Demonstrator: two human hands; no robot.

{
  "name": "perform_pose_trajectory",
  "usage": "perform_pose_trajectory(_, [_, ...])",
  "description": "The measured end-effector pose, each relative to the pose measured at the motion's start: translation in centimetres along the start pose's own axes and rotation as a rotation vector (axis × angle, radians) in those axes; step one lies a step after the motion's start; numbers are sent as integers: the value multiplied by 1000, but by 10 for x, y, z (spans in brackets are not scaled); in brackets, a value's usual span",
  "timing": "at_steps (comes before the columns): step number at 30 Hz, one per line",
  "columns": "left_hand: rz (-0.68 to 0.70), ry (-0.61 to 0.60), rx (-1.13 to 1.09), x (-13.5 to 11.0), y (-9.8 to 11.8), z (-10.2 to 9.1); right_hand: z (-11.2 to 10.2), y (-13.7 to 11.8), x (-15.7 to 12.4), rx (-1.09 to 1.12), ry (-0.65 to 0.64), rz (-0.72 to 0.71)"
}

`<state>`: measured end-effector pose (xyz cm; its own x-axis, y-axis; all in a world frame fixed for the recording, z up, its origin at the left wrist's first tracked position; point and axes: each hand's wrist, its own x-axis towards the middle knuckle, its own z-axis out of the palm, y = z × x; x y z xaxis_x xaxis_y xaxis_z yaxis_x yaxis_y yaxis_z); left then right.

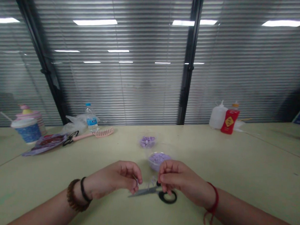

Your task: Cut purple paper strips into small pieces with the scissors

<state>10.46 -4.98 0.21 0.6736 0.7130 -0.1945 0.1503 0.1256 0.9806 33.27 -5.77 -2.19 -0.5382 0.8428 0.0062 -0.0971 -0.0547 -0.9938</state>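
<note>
Over the near middle of the table, my left hand (123, 176) is closed in a pinch, with a tiny pale purplish bit showing at the fingertips. What it is cannot be made out. My right hand (175, 177) is also pinched, and whatever lies between its fingertips is hidden or too small to name. Beneath both hands lies a pair of scissors (168, 197) with black handles, blades pointing left. Some small pale bits (153, 180) show between the hands. Just beyond is a clear bowl of small purple pieces (158, 157), partly covered by my right hand.
Farther back stands another clear container of purple pieces (147, 141). A pink hairbrush (105, 133), a water bottle (91, 119) and a blue paper cup (28, 131) are at the left. A red bottle (230, 120) and a white squeeze bottle (217, 116) stand back right.
</note>
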Motion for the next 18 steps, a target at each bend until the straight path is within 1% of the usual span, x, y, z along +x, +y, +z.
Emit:
perform_pose_trajectory(2, [11, -6, 1, 1, 0, 2, 4, -1, -2, -261, 85, -164])
perform_pose_trajectory(3, [21, -5, 1, 1, 0, 4, 6, -2, -3, -405, 95, -259])
perform_pose_trajectory(5, [42, 2, -10, 2, 1, 7, 13, -4, -6, -639, 36, -400])
perform_pose_trajectory(6, [52, 5, -25, 2, 1, 9, 16, -5, -6, -717, 3, -423])
perform_pose_trajectory(7, [61, 10, -42, 2, 1, 11, 19, -5, -6, -774, 7, -436])
perform_pose_trajectory(9, [68, 27, -66, 2, 0, 13, 23, -5, -6, -860, 71, -445])
perform_pose_trajectory(11, [60, 51, -59, 1, -2, 12, 23, -6, -5, -909, 104, -438])
perform_pose_trajectory(13, [43, 65, -22, -2, -4, 8, 18, -7, -7, -925, 96, -427])
perform_pose_trajectory(15, [26, 75, 25, -8, -7, 1, 10, -10, -12, -934, 117, -424])
perform_pose_trajectory(18, [2, 125, 113, -23, -10, -11, -4, -15, -21, -952, 122, -403])
